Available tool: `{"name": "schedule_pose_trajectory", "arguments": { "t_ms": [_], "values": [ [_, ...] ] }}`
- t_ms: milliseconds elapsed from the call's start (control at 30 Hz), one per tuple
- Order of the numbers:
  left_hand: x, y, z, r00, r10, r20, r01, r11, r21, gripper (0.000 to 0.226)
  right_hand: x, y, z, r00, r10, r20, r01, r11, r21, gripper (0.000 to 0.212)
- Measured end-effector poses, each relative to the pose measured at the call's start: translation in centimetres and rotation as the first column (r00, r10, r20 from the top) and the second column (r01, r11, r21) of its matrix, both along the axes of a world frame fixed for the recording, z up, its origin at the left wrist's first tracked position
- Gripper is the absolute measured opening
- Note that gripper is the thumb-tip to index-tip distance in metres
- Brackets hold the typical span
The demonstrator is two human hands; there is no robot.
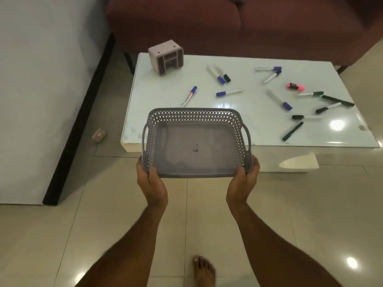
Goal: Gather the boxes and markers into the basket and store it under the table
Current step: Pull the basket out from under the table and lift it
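A dark red sofa (238, 23) fills the far side of the room, and in front of it stands a low white glossy surface (165, 112) on a beige tiled floor (310, 204). A grey perforated basket (195, 121) with side handles is held in the air over the near edge of the surface, its inside bare apart from a small dark mark. The left hand (151, 183) grips the near left corner and the right hand (243, 181) grips the near right corner, each with the thumb over the rim and the fingers curled beneath. A pale pink box (163, 56) with open compartments stands at the far left corner of the surface. A smaller pink box (99, 136) lies on the floor to the left of the surface, near the wall's dark skirting. Blue-capped markers (220, 76) lie scattered across the middle of the surface, green ones (337, 100) toward its right end, and a pink highlighter (296, 86) lies between them. A bare foot (204, 270) shows on the floor at the bottom.
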State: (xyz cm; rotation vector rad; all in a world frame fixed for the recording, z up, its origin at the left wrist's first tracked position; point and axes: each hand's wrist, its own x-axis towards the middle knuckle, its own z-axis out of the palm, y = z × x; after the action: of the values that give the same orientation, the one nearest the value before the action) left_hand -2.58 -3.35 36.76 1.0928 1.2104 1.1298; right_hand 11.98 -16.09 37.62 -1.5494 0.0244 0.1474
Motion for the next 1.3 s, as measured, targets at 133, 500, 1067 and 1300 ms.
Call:
{"name": "schedule_pose_trajectory", "arguments": {
  "t_ms": [133,500,1067,1300],
  "values": [
    [2.5,2.1,-1.3,1.000,0.025,-0.011,-0.025,1.000,-0.016,0.057,2.9,2.4,-1.6,0.999,0.032,-0.025,-0.033,0.999,-0.017,0.055],
    [8.3,8.6,-3.2,0.997,0.013,-0.074,-0.012,1.000,0.012,0.057,9.9,8.3,-3.8,0.994,0.110,-0.001,-0.109,0.992,-0.066,0.057],
    [12.1,13.0,-5.0,0.996,-0.020,-0.083,0.016,0.999,-0.041,0.056,14.6,12.0,-5.4,0.984,0.177,0.011,-0.174,0.977,-0.125,0.061],
    [11.9,12.9,-4.3,0.993,-0.058,-0.101,0.056,0.998,-0.026,0.048,14.5,11.9,-5.4,0.981,0.193,0.014,-0.187,0.963,-0.192,0.064]
  ]
}}
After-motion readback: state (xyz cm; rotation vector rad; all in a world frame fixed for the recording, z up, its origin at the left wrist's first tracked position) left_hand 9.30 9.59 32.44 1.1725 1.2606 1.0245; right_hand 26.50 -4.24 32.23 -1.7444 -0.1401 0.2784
